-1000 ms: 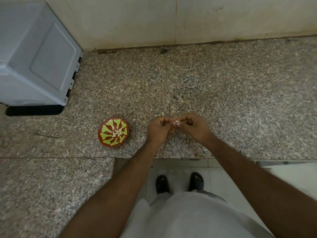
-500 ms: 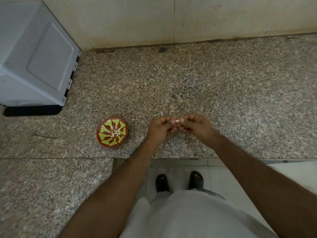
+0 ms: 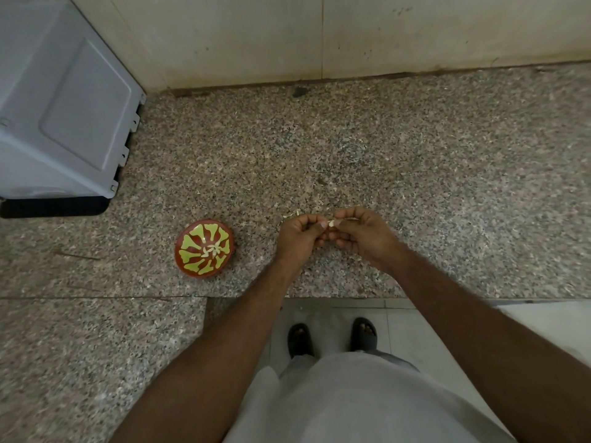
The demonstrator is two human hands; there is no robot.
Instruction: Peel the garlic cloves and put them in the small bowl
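Change: over the last second the two hands have stayed together at the counter's front edge; the pale clove between them, seen first as a rounded spot, now shows as a narrow sliver at the fingertips, and the bowl has not moved.
Meaning for the task: judged from this, peeling of the present clove is under way and not finished; the transfer to the bowl has not begun.
Left hand (image 3: 300,236): curled, thumb and forefinger pinching one end of the clove.
Right hand (image 3: 363,236): curled likewise, fingertips closed on the other end of the clove; whether it pulls skin or only steadies cannot be told.
Garlic clove (image 3: 331,223): small, whitish, held in the air between both hands, just above the counter and clear of it; how much skin remains is too small to judge.
Small bowl (image 3: 204,248): red-brown with a yellow-green pattern, standing on the counter to the left of the hands, near but apart; a few pale pieces lie at its centre, probably peeled cloves.
Peel scraps (image 3: 295,213): a few light flakes on the stone just behind the left hand.
Counter (image 3: 415,161): speckled granite, pinkish-grey, with a joint line running across near the front at left.
Grey appliance (image 3: 60,100): boxy metal casing at the far left, standing on the counter against the wall.
Wall (image 3: 319,36): pale tiles, stained along the seam with the stone.
Floor (image 3: 399,318): light tiles below the counter edge, where the person's dark sandals show.
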